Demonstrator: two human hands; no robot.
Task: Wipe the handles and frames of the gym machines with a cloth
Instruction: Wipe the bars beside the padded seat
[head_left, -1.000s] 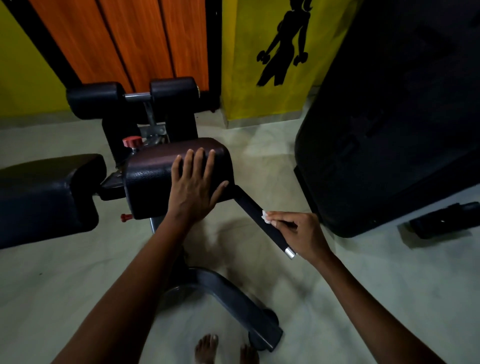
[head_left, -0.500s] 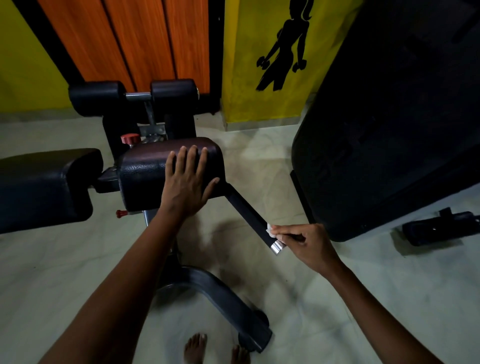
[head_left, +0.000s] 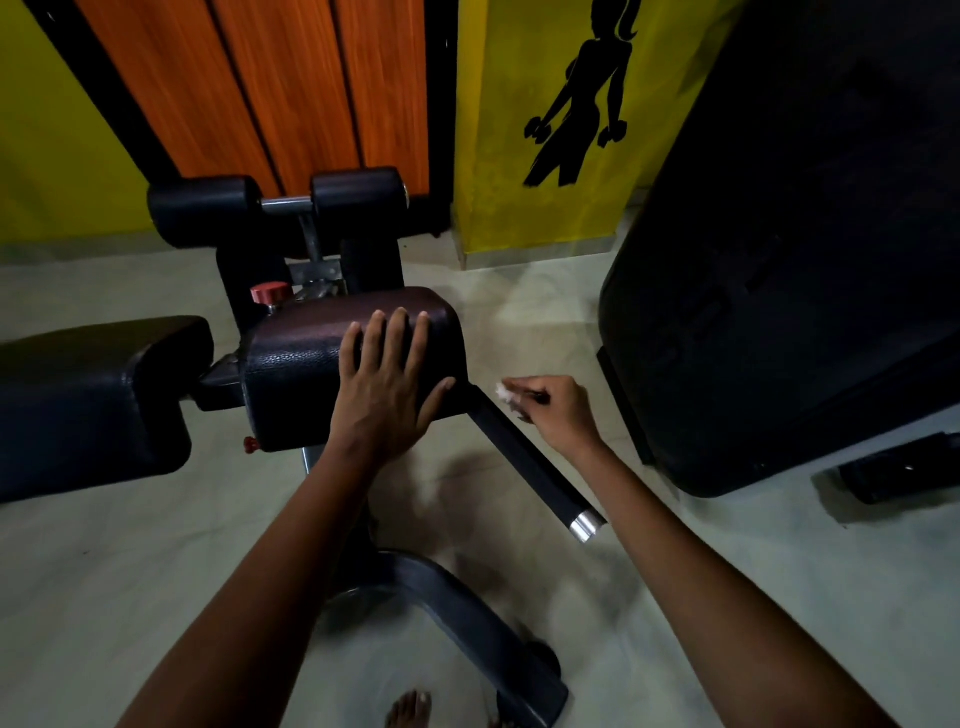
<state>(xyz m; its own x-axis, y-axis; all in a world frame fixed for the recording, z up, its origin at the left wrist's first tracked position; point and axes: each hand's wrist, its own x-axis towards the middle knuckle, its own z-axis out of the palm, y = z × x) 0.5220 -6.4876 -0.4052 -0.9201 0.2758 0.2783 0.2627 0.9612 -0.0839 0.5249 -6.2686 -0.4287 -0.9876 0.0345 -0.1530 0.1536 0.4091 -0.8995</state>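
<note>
A long black bench pad (head_left: 88, 395) fills the left edge of the view, and beside it stands a gym machine with a smaller dark padded seat (head_left: 306, 358). A red knob (head_left: 270, 292) sits at the seat's far left corner, a smaller red knob (head_left: 251, 444) below its near edge, and two black roller pads (head_left: 275, 205) on a steel bar rise behind it. No brand name or readable writing shows on the machine. The left hand (head_left: 387, 389) lies flat on the seat's right half, fingers straight and spread, thumb hooked over the right edge, holding nothing. A black handle (head_left: 524, 457) juts from under the seat toward the camera and to the right, ending in a silver cap (head_left: 586, 526). The right hand (head_left: 558, 413) hovers at the upper stretch of that handle, near the seat, fingers curled and pinching a small white cloth (head_left: 508, 396) (only a crumpled tuft shows past the fingertips); whether the cloth touches the handle cannot be told. Below, the machine's curved grey base (head_left: 457, 618) runs across the pale floor (head_left: 104, 571), with bare toes (head_left: 410, 706) at the bottom edge. Behind stand orange wood panels (head_left: 291, 88) and a yellow wall (head_left: 498, 130) bearing a black silhouette (head_left: 582, 98) of a figure with dumbbells. A large black machine (head_left: 789, 260) crowds the right side, close beside the right hand.
</note>
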